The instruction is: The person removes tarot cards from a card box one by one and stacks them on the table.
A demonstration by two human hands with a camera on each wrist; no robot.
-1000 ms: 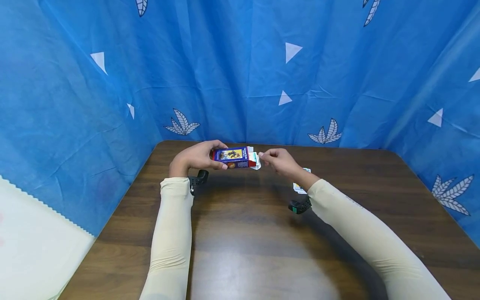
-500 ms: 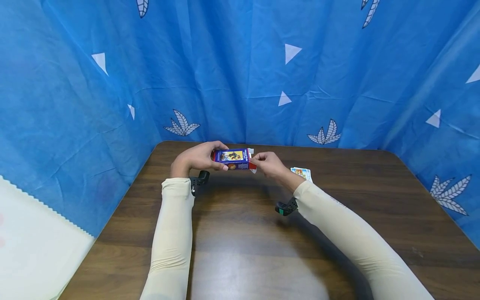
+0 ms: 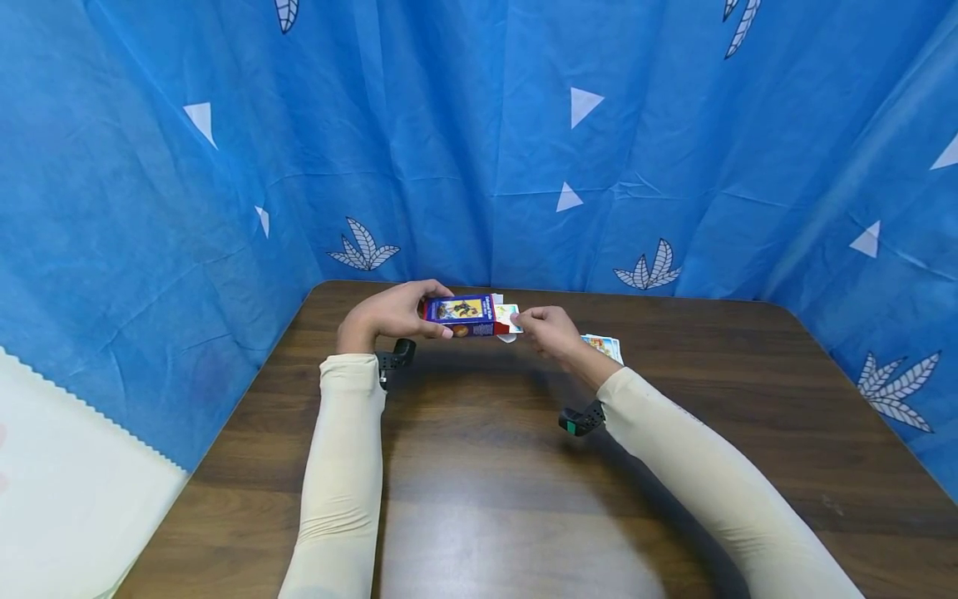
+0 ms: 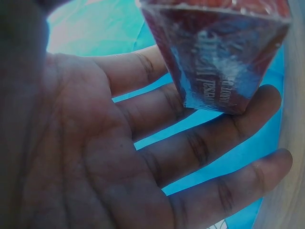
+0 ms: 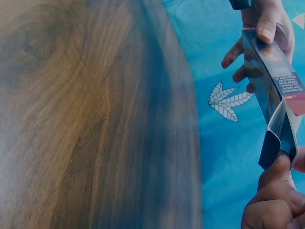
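Box (image 3: 460, 314) first: it's a small blue and red card box, held up over the far end of the table (image 3: 486, 499), lying roughly level with its open end to the right. Left hand (image 3: 389, 314) has it gripped, thumb on the near side and fingers wrapped around the far side. In the left wrist view the box (image 4: 217, 52) sits against the fingertips (image 4: 259, 102), with the palm open below it and the wrapper looking glossy.

Right hand (image 3: 550, 329) is at the open end, fingers pinched together on a card (image 3: 507, 317) that pokes partway out of the box. The right wrist view shows the box (image 5: 271, 71) edge-on with its flap (image 5: 279, 138) folded open, and the right fingers (image 5: 274, 191) bunched just below the flap. Can't really make out the card itself from that angle.

A few more cards (image 3: 602, 346) lie flat on the table just behind the right wrist, well apart from the box. Blue cloth (image 3: 479, 150) with white leaves and triangles hangs all around.
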